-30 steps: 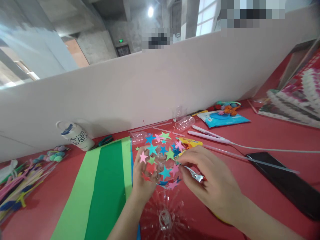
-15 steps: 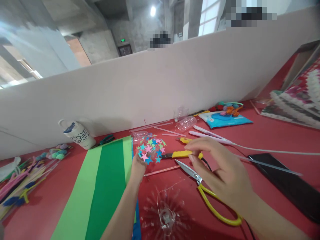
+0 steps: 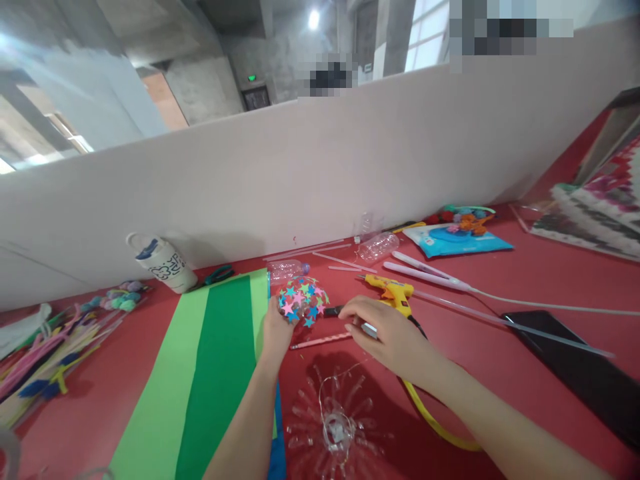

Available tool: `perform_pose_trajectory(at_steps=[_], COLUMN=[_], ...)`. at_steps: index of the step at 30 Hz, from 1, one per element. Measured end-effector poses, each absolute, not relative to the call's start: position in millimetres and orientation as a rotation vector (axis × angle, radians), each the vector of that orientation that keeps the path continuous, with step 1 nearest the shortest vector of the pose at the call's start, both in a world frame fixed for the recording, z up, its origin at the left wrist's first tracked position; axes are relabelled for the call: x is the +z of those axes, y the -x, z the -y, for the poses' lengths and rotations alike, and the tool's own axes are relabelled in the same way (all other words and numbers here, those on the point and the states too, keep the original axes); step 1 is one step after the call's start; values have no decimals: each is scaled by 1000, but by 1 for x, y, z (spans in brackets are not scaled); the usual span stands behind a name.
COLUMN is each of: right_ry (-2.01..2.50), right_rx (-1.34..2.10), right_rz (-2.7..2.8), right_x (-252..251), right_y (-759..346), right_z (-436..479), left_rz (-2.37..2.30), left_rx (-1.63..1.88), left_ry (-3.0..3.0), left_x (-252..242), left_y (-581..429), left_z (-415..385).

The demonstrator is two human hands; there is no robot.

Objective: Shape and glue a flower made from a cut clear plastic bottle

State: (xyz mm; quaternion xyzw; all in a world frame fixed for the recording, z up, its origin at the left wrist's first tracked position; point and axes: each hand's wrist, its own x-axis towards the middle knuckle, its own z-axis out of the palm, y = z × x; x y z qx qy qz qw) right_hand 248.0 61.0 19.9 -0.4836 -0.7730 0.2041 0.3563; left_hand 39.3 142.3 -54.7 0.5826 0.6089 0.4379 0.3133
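My left hand (image 3: 277, 333) is wrapped round the side of a small clear plastic piece covered with pink, blue and green stars (image 3: 303, 301), held just over the table. To its right, my right hand (image 3: 387, 333) hovers with bent fingers, thumb and forefinger slightly apart, nothing visible between them. It hides most of the yellow utility knife, whose dark end (image 3: 332, 311) shows. Under the same hand lie scissors with yellow handles (image 3: 433, 423). Just beyond is a yellow glue gun (image 3: 395, 291). A pink striped stick (image 3: 320, 341) lies between the hands.
A clear plastic piece cut into splayed strips (image 3: 337, 427) lies in front. Green sheets (image 3: 215, 373) spread under my left arm. Farther back are clear bottles (image 3: 379, 247), a pink hair straightener (image 3: 430, 273) and a wipes packet (image 3: 460, 241). A white cup (image 3: 167, 267) stands left; a black phone-like slab (image 3: 575, 373) lies right.
My right hand has moved left and nearer the starred piece, now covering the utility knife and the scissor blades. The glue gun has come into fuller view. My left hand keeps its hold.
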Motion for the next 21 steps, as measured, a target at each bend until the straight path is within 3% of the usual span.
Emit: perform_pose_trajectory(at_steps=[21], right_ry=[1188], right_rx=[493], right_rz=[2063], right_x=[38], right_y=[-253], right_z=[-52], left_rz=[-1395], left_rx=[876], left_ry=[-1657], left_x=[-51], left_y=[-33], left_z=[-148])
